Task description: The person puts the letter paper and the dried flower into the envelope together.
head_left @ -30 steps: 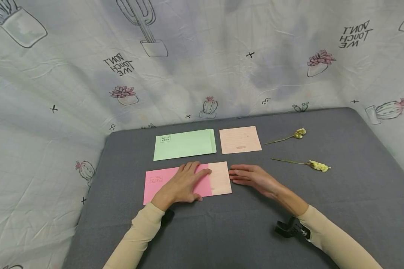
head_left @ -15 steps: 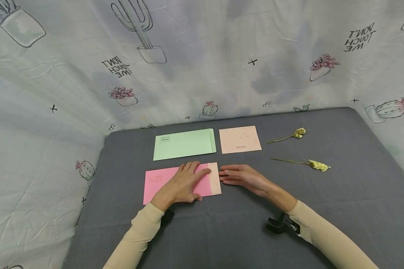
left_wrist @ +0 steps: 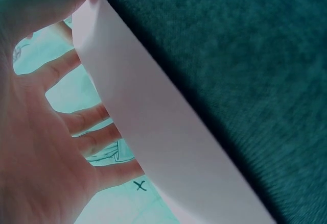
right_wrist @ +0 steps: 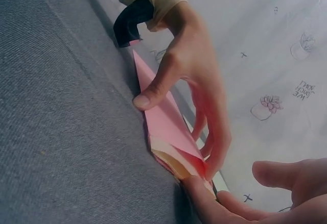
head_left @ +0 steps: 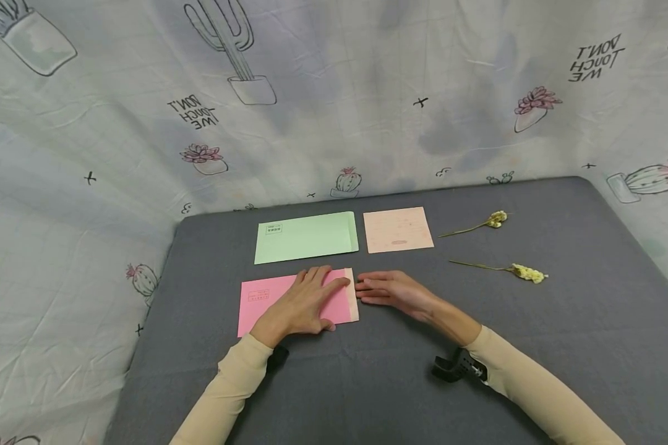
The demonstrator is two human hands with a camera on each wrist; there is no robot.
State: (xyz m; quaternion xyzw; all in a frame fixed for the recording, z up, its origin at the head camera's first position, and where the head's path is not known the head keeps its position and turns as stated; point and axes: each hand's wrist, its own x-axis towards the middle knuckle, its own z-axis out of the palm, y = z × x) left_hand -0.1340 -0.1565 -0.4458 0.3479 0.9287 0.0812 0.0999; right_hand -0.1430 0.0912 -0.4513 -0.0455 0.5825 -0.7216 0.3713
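Note:
A pink envelope [head_left: 267, 296] lies on the grey table with a peach sheet of letter paper [head_left: 353, 303] mostly inside; only a narrow strip shows at its right mouth. My left hand [head_left: 306, 303] holds the envelope across its width, thumb at the near edge and spread fingers toward the far edge. The mouth gapes slightly in the right wrist view, where the paper's end [right_wrist: 176, 163] shows. My right hand [head_left: 395, 293] has its fingers extended, fingertips against the paper's outer end. In the left wrist view the envelope's pale side [left_wrist: 143, 117] spans between thumb and fingers.
Behind the pink envelope lies a green envelope [head_left: 306, 238]. Beside it is another peach sheet [head_left: 398, 230]. Two dried flower stems, one upper [head_left: 495, 219] and one lower [head_left: 526, 273], lie at the right. A cactus-print cloth [head_left: 367, 93] hangs behind the table [head_left: 367, 395].
My right hand has moved left, pushing the peach paper deeper into the pink envelope, so the visible part shrank to a strip. The left hand has stayed in place.

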